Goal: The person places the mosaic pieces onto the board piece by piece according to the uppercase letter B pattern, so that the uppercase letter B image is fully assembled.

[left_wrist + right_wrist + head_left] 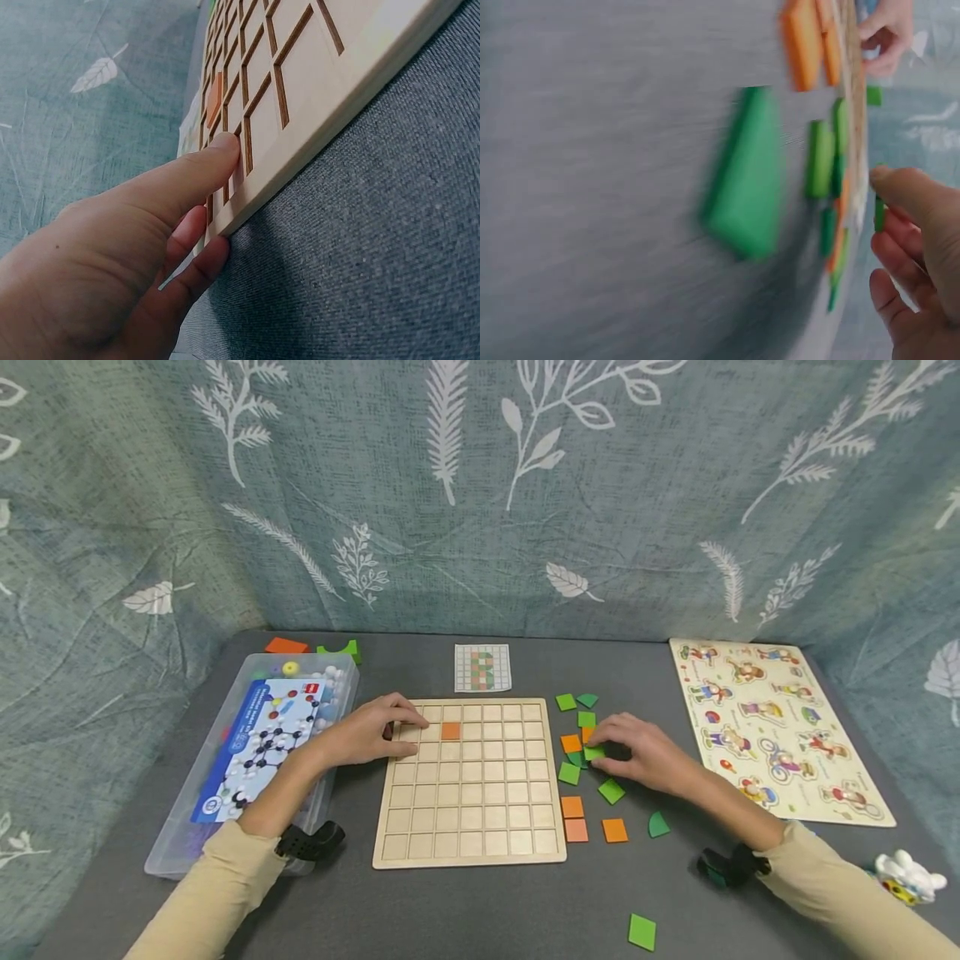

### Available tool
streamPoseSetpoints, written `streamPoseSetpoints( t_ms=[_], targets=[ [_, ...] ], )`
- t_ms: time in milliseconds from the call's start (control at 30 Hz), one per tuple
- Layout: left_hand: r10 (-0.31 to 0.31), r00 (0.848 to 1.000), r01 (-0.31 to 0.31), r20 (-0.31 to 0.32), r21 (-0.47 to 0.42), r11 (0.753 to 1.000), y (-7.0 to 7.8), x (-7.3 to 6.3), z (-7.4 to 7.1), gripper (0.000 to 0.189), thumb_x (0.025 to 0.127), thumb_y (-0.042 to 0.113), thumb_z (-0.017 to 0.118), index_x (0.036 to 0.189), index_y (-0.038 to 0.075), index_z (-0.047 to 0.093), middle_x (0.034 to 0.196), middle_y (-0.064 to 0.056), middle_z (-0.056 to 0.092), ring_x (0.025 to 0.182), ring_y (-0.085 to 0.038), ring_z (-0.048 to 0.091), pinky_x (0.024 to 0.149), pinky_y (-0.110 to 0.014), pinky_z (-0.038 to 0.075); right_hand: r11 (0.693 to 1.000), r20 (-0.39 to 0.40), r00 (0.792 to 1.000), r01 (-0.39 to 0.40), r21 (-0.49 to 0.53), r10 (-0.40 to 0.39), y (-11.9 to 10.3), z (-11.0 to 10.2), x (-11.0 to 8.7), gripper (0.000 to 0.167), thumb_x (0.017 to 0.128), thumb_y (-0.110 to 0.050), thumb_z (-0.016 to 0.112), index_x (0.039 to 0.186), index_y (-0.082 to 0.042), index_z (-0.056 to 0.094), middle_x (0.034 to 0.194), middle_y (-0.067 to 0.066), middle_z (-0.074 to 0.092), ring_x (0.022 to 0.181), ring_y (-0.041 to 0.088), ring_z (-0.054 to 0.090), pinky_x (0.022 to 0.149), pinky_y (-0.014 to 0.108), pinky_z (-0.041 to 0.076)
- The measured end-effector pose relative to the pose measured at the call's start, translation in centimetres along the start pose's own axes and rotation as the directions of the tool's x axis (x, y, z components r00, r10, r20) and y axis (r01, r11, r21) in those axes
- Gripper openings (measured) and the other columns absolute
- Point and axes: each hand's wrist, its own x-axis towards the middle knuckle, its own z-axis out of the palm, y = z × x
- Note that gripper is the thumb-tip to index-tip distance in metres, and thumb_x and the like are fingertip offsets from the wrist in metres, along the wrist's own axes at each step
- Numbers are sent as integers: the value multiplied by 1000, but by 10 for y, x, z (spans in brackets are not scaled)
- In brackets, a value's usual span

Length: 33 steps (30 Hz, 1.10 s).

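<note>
My left hand (pixel 378 731) rests at the left edge of a wooden grid board (pixel 468 865), thumb and forefinger lying over its top. In the left wrist view the thumb (pixel 217 150) touches the board near its rim, with other fingers against the edge. A single orange square tile (pixel 450 731) sits in an upper cell. To the right of the board, my right hand (pixel 637 752) pinches a light green square tile (pixel 594 752) between thumb and fingers, above a loose group of tiles. In the right wrist view this green tile (pixel 880 216) shows edge-on.
A printed pattern card (pixel 482 668) lies behind the board. Orange tiles (pixel 615 831), green tiles (pixel 642 932) and dark green quarter-round pieces (pixel 657 824) lie scattered at right. A clear plastic box (pixel 168 852) stands left, a wooden picture puzzle (pixel 757 689) far right, a white figurine (pixel 909 877) in front of it.
</note>
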Motion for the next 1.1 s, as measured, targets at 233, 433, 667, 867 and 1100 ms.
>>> streamPoseSetpoints(
  t_ms=[233, 433, 667, 867, 1100],
  targets=[
    [1, 1000, -1, -1, 13, 1000, -1, -3, 0, 38, 90, 23, 71, 125, 10, 65, 121, -9, 54, 79, -13, 47, 72, -27, 43, 991, 69, 998, -12, 132, 3, -23, 27, 57, 21, 84, -17, 76, 103, -11, 71, 103, 4, 67, 75, 14, 57, 66, 24, 47],
    [4, 1000, -4, 2, 4, 1000, 1, -2, 0, 37, 90, 23, 71, 124, 9, 66, 121, -8, 55, 80, -14, 48, 72, -27, 43, 987, 182, 983, -16, 163, -14, -39, 59, 106, 20, 90, -20, 71, 106, -9, 70, 106, 5, 66, 86, 14, 62, 75, 23, 50],
    [3, 1000, -3, 0, 11, 1000, 2, -2, -1, 36, 90, 24, 70, 123, 10, 66, 120, -8, 55, 80, -14, 48, 72, -27, 43, 995, 213, 977, 3, 97, -23, -45, 74, 131, 21, 91, -20, 69, 109, -9, 69, 107, 6, 65, 92, 15, 61, 81, 27, 51],
    [4, 1000, -4, 2, 12, 1000, 2, -1, -1, 36, 90, 24, 70, 123, 10, 66, 120, -8, 55, 81, -14, 48, 73, -27, 43, 997, 237, 971, -26, 78, 6, -47, 76, 135, 22, 91, -20, 68, 110, -9, 69, 110, 6, 66, 97, 18, 61, 86, 30, 50],
    [5, 1000, -5, 3, -3, 1000, 1, -2, -1, 36, 90, 23, 70, 124, 10, 66, 121, -9, 55, 81, -14, 48, 73, -27, 43, 996, 248, 969, -48, 81, 27, -48, 76, 135, 21, 91, -20, 69, 109, -8, 69, 110, 7, 66, 98, 19, 61, 86, 31, 50]
  ],
)
